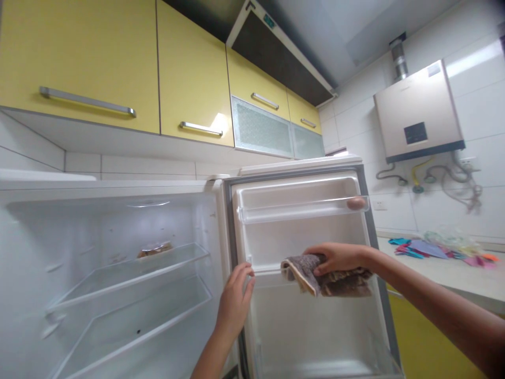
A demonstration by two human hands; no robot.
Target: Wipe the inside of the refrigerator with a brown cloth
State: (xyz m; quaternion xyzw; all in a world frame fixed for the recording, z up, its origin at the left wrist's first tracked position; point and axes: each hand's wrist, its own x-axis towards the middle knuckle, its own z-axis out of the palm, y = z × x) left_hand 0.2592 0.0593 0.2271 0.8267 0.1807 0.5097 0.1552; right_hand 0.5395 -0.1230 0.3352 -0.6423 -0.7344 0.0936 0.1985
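Right hand [337,257]: grips a crumpled grey-brown cloth [335,283] bunched just under its palm, long axis sideways against the white fridge door [300,237]. Left hand [235,300]: fingers curled on that door's edge, the cloth to its right and nearer the right hand.

The kitchen was bright and evenly lit, shadows soft under the yellow cabinets [98,58]. Glare flared on one glossy cabinet door [193,73] and streaked the wall tiles [477,63] at upper right. The white fridge interior [98,237] was nearly washed out. The right hand [335,258] and its cloth [315,276] were sharp; the forearm [434,300] smeared toward the lower right corner, where wide-angle distortion bent lines.
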